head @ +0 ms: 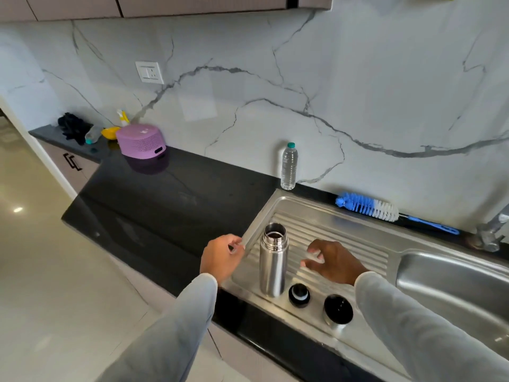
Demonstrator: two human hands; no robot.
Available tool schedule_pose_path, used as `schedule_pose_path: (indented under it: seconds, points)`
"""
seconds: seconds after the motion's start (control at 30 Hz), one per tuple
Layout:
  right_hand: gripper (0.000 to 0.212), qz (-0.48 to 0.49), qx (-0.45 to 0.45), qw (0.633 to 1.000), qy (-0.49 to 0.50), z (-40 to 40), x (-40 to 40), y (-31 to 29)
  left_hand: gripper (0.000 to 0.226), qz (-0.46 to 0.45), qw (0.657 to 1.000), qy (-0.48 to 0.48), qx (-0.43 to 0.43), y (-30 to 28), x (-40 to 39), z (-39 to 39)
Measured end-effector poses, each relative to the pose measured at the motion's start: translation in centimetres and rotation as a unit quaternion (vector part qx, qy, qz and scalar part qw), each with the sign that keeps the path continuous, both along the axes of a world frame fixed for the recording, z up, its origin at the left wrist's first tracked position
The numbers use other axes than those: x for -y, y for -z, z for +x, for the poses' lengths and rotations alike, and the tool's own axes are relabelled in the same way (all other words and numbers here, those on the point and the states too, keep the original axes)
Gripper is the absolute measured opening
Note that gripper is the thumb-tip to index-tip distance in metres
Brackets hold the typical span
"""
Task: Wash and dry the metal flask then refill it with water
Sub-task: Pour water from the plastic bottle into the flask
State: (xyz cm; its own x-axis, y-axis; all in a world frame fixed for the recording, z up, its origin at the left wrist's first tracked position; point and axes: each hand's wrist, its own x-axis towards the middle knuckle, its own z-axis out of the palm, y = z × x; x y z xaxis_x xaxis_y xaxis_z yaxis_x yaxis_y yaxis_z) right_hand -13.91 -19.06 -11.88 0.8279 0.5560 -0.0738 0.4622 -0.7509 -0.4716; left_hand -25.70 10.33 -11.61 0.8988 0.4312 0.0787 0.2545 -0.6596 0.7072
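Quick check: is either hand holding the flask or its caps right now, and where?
Nothing is held. The left hand and right hand flank the open flask without touching it; the stopper and cup lid lie on the drainboard.

open metal flask (272, 267) upright on drainboard (330, 230), left hand (220, 257), right hand (334, 261) empty beside it

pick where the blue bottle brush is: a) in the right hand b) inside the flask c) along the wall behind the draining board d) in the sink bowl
c: the bottle brush lies on the counter against the wall, behind the draining board, while the flask stands open and the right hand holds nothing.
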Motion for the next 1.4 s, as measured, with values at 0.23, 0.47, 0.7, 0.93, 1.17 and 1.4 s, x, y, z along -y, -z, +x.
schedule_pose_path:
  seconds: [0.23,0.47,0.7,0.93,1.17,1.4]
  points:
    - [0.042,0.018,0.047,0.998,0.026,6.1,-2.1,-4.4,0.034,0.064,0.998,0.026,-0.013,-4.6,-1.9,6.7]
    - [0.040,0.045,0.084,0.994,0.050,14.9,-5.3,-9.0,0.041,0.091,0.993,0.069,-0.024,-7.6,-2.9,15.2]
    - [0.050,0.023,0.092,0.995,0.043,23.5,-8.8,-12.2,0.055,0.101,0.987,0.107,-0.061,-8.4,-3.2,25.1]
    - [0.065,0.014,0.091,0.995,0.028,30.6,-12.5,-11.4,0.089,0.109,0.981,0.134,-0.085,-6.4,-2.6,33.5]
    - [0.045,0.028,0.104,0.994,0.023,34.1,-15.2,-9.7,0.096,0.061,0.982,0.155,-0.088,-4.3,-2.1,38.9]
    - [0.026,0.053,0.105,0.993,0.027,35.4,-15.7,-9.5,0.090,-0.001,0.990,0.134,-0.051,-1.3,0.0,40.5]
